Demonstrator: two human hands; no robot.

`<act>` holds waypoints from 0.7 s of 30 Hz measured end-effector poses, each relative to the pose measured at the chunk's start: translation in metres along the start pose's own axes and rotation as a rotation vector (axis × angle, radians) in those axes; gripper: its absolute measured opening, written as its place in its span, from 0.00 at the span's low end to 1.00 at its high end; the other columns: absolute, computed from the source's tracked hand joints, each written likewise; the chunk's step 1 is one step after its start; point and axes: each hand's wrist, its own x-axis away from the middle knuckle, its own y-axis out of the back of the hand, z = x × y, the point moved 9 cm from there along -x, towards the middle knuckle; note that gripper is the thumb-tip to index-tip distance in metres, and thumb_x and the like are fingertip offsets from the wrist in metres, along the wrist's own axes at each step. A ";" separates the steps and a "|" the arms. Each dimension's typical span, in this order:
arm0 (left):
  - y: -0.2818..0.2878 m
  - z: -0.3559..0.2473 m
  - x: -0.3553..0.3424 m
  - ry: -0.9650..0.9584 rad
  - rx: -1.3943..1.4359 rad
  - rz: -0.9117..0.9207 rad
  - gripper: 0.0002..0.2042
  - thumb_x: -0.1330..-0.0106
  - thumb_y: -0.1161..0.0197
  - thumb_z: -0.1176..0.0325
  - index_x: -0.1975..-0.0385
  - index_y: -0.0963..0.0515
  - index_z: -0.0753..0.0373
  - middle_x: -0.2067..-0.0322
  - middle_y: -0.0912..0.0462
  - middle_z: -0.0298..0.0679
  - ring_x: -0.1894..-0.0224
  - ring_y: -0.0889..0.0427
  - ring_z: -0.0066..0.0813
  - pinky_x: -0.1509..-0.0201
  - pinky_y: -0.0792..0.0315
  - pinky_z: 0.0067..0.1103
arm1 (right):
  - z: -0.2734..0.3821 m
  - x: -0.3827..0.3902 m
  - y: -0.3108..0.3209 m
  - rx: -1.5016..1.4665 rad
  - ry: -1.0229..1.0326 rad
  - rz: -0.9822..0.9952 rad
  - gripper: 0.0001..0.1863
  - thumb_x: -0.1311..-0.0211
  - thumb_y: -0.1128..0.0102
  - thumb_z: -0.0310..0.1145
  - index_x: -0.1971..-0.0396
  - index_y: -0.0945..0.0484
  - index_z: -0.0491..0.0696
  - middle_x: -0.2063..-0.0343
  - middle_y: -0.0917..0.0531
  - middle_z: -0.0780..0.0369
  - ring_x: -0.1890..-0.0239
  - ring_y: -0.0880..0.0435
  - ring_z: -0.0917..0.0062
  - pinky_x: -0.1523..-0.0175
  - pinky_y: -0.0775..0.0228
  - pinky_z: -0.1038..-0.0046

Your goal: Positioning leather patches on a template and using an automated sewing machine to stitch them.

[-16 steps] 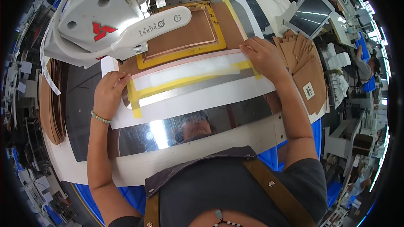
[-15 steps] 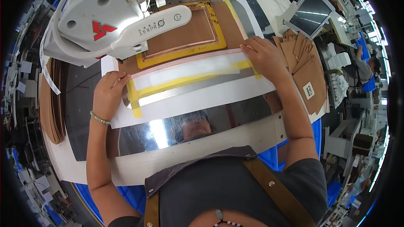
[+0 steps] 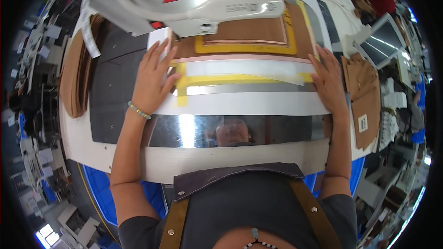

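Observation:
My left hand (image 3: 154, 76) lies flat with fingers apart at the left edge of a brown panel (image 3: 183, 48) and a white sheet (image 3: 249, 103). On the other side my right hand (image 3: 328, 79) rests with its fingers stretched out over the right end of the same pieces. Between the hands runs a thin pinkish strip (image 3: 244, 58) along the panel's near edge. Yellow tape (image 3: 221, 80) crosses the white sheet and a silvery band. A yellow frame (image 3: 249, 51) lies on the panel, partly hidden under the machine head. Neither hand holds anything visible.
A white sewing machine (image 3: 134, 4) with a long pale cover overhangs the work from the far left. A shiny metal plate (image 3: 281, 130) lies nearer me. Brown pieces are stacked at left (image 3: 74, 71) and right (image 3: 367, 97). A tilted screen (image 3: 384, 40) stands far right.
Both hands have gone from fingertips pinched at the pinkish strip's ends to lying flatter, fingers spread, at the sides. The whole view has shifted, so the scene sits farther right.

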 end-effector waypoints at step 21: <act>0.007 0.001 0.000 -0.051 -0.101 -0.026 0.17 0.33 0.29 0.67 0.45 0.13 0.55 0.33 0.21 0.41 0.35 0.21 0.49 0.33 0.24 0.37 | 0.002 -0.001 0.003 0.026 -0.020 0.003 0.25 0.21 0.44 0.42 0.31 0.21 0.50 0.23 0.32 0.59 0.20 0.40 0.58 0.18 0.49 0.57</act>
